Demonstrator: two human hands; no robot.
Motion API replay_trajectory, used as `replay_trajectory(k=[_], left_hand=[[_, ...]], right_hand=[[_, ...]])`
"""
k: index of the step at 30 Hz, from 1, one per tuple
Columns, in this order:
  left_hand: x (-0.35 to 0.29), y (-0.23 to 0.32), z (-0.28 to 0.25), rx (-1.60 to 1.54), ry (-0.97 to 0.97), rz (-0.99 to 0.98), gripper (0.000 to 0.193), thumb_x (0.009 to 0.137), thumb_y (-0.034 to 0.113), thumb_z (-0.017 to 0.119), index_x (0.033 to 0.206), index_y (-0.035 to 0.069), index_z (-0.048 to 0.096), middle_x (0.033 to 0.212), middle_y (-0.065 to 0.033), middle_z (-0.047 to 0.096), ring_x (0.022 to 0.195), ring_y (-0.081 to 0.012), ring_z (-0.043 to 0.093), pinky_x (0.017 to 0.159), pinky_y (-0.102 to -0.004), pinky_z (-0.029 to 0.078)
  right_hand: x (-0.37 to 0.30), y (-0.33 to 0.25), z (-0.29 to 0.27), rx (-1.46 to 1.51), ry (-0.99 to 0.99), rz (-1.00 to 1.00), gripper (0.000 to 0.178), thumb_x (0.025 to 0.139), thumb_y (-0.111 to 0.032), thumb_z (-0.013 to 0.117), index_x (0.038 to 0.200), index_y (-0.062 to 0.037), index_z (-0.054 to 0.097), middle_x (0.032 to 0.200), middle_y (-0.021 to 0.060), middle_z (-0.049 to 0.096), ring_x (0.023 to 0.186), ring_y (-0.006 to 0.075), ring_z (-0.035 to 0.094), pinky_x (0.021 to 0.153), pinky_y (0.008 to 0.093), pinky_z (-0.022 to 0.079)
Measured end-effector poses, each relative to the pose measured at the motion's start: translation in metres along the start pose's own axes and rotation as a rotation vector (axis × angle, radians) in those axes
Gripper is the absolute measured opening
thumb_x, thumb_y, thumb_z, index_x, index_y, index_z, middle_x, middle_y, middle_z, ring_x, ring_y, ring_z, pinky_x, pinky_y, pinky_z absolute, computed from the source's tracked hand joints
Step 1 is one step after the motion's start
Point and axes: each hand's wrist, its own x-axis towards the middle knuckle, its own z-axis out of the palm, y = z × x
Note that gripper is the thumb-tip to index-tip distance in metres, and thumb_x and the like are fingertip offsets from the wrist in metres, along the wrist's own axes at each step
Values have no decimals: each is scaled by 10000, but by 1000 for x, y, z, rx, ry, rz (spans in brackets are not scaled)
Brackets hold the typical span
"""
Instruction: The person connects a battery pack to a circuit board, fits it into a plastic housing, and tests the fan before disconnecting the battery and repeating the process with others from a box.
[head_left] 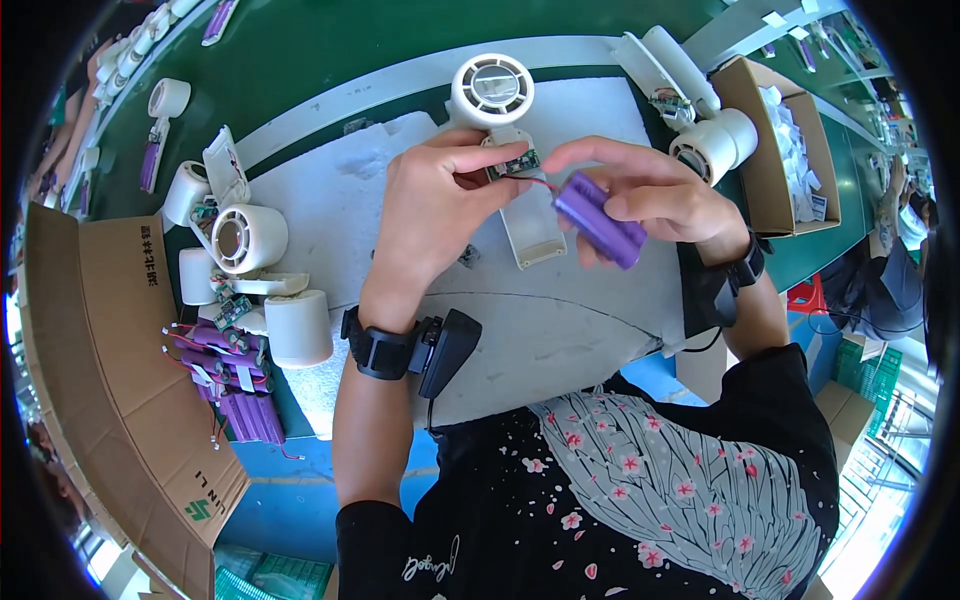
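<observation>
- Left hand (pixel 435 205) pinches the small green circuit board (pixel 513 164) at the neck of the white plastic handheld fan with a round grilled head (pixel 492 90); thumb and fingertips are pressed onto the board, probably to keep it steady in the open handle.
- The fan lies flat on the pale grey mat (pixel 560 330) covering the worktop, head pointing away from the person, opened white handle shell (pixel 533 235) towards them, so the inside faces up.
- Right hand (pixel 650 195) holds the purple cylindrical battery pack (pixel 598 218) just right of the handle, lifted off the mat; fingers are curled around it, thumb on top.
- Thin red wire (pixel 545 184) runs from board to battery, so the pack stays close to the fan, likely to avoid tugging the lead.
- Left forearm comes up from the lower edge, wrist bent, black wrist strap with a small black device (pixel 415 348) on it; right forearm comes in from the right, black wristband (pixel 745 268) on it.
- Left of the mat: more white fan housings (pixel 248 238) and a heap of purple battery packs with red wires (pixel 235 385), near an open brown cardboard box (pixel 120 390).
- Upper right: another white fan body (pixel 712 145) beside a brown cardboard box holding white pieces (pixel 785 150).
</observation>
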Motion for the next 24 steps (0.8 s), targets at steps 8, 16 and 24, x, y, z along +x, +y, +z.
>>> replay_trajectory(k=[8, 16, 24], left_hand=[[-2, -2, 4, 118, 66, 114, 279, 740, 51, 752, 1018, 68, 740, 918, -93, 702, 703, -161, 677, 655, -255, 537], [-2, -1, 7, 148, 101, 142, 255, 734, 53, 750, 989, 62, 744, 873, -99, 698, 652, -165, 661, 615, -253, 526], [-1, 3, 5, 197, 67, 172, 249, 743, 51, 734, 991, 52, 739, 873, -108, 693, 639, -169, 652, 612, -259, 524]], right_hand=[[2, 8, -7, -77, -101, -199, 925, 669, -195, 807, 1424, 21, 316, 1089, 110, 536, 880, 235, 644, 626, 278, 547], [3, -2, -17, -192, 100, -106, 927, 572, -177, 846, 1367, 20, 411, 1152, 119, 555, 1011, 212, 603, 810, 285, 507], [-1, -3, -9, -344, 106, -95, 890, 552, -200, 871, 1324, 7, 480, 1198, 113, 573, 1104, 214, 558, 956, 318, 439]])
